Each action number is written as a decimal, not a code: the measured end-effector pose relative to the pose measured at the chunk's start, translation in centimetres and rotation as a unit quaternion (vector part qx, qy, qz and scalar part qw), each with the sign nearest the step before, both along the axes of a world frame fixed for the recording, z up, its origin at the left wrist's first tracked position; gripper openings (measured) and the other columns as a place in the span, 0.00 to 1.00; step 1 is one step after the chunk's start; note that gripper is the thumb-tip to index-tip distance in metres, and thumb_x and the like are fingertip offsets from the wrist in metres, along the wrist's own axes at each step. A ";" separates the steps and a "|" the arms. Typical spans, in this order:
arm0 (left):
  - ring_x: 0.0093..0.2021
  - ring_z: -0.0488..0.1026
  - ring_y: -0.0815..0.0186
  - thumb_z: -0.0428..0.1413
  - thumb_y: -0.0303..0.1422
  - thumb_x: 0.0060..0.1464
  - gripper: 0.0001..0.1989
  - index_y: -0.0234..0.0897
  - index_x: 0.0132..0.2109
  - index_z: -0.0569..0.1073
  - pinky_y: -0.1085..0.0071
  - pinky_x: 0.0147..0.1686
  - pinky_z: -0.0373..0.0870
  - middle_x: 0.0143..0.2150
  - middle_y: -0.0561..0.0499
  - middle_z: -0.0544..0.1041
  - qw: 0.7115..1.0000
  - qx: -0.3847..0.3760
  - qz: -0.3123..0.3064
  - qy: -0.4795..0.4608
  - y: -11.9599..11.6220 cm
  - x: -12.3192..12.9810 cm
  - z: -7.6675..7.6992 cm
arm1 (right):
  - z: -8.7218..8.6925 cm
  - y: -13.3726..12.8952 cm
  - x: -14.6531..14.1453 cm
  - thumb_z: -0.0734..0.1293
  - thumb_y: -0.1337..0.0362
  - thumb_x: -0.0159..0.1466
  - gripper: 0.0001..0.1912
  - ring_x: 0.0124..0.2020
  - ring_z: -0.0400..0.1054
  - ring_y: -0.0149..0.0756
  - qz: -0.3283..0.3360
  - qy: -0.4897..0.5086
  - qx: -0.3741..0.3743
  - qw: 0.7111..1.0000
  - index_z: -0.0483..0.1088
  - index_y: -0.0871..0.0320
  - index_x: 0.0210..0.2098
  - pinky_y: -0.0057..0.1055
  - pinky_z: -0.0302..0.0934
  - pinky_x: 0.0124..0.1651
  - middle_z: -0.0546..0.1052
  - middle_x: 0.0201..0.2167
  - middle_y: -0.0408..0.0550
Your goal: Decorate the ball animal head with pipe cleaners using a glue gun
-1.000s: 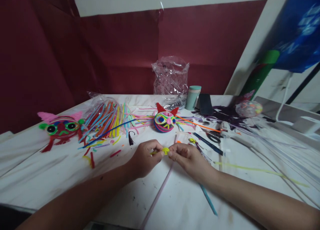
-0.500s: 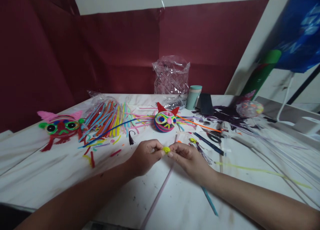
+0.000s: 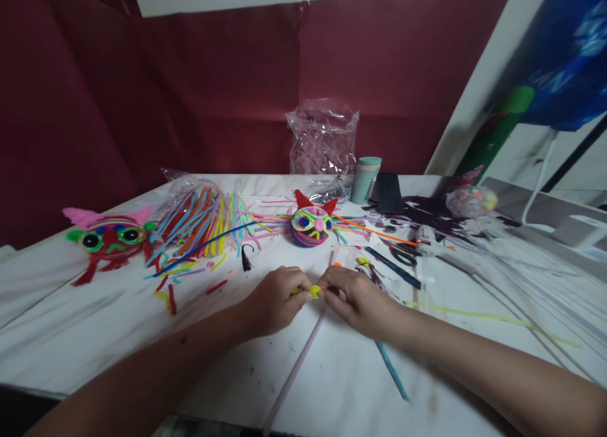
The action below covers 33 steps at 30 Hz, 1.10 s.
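Note:
My left hand (image 3: 279,300) pinches a short, curled yellow pipe cleaner (image 3: 315,291) over the middle of the table. At its other end, my right hand (image 3: 355,300) has thumb and fingertips closed on it, partly covering that end. Just beyond my hands rests a round creature head (image 3: 310,227) wound in colourful pipe cleaners, with red ears and a pink nose. A second such head (image 3: 112,240), with pink ears and a red nose, lies at the left. Close to my right hand is a dark tassel with a yellow top (image 3: 364,262).
Behind my left hand lies a bag of pipe cleaners (image 3: 199,225). Scissors (image 3: 404,255), a glue gun (image 3: 425,240), a phone (image 3: 389,192) and a green cup (image 3: 366,179) are at the right. A blue stem (image 3: 392,370) and a yellow strip (image 3: 493,317) lie near my right arm.
The yellow piece was a compact curl between my fingertips; it now looks more opened out, with part showing within my left fingers. My view has shifted slightly.

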<state>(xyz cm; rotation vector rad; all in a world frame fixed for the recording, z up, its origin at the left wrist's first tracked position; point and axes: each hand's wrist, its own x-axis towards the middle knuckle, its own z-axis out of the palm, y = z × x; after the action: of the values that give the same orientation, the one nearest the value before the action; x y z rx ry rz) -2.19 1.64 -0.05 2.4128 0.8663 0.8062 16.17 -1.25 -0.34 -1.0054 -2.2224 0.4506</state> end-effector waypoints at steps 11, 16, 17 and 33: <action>0.26 0.64 0.72 0.52 0.27 0.46 0.05 0.35 0.24 0.67 0.75 0.28 0.60 0.23 0.56 0.67 0.993 -0.067 0.071 -0.074 -0.5 0.5 -0.3 | -1.0 -0.3 -0.9 0.60 0.61 0.62 0.11 0.26 0.62 0.31 -0.070 0.151 -0.082 0.983 0.66 0.60 0.26 0.26 0.57 0.30 0.69 0.23 0.44; 0.29 0.66 0.70 0.51 0.26 0.48 0.05 0.35 0.26 0.68 0.74 0.31 0.60 0.25 0.54 0.70 0.999 -0.024 0.044 -0.012 0.0 0.1 -0.2 | -0.6 0.0 -0.5 0.60 0.63 0.61 0.10 0.24 0.61 0.30 -0.073 0.092 -0.085 0.989 0.67 0.60 0.26 0.26 0.55 0.28 0.69 0.21 0.43; 0.29 0.66 0.69 0.51 0.26 0.49 0.05 0.35 0.26 0.68 0.73 0.32 0.60 0.26 0.53 0.70 0.999 -0.003 0.034 0.001 0.1 0.0 -0.3 | -0.5 0.0 -0.4 0.60 0.64 0.61 0.09 0.24 0.61 0.30 -0.071 0.075 -0.083 0.991 0.67 0.60 0.26 0.26 0.55 0.28 0.70 0.21 0.43; 0.26 0.64 0.71 0.51 0.26 0.46 0.05 0.34 0.24 0.67 0.75 0.28 0.60 0.24 0.55 0.67 0.990 -0.057 0.083 -0.099 -0.6 0.6 -0.2 | -1.1 0.0 -1.0 0.63 0.52 0.59 0.16 0.26 0.61 0.30 -0.050 0.212 -0.176 0.960 0.67 0.60 0.27 0.26 0.57 0.30 0.68 0.22 0.42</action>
<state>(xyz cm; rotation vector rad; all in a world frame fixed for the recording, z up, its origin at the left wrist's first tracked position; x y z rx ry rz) -1.62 1.03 -0.27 2.1419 1.0140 1.0101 15.15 -1.28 -1.43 -1.0742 -1.7340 0.9460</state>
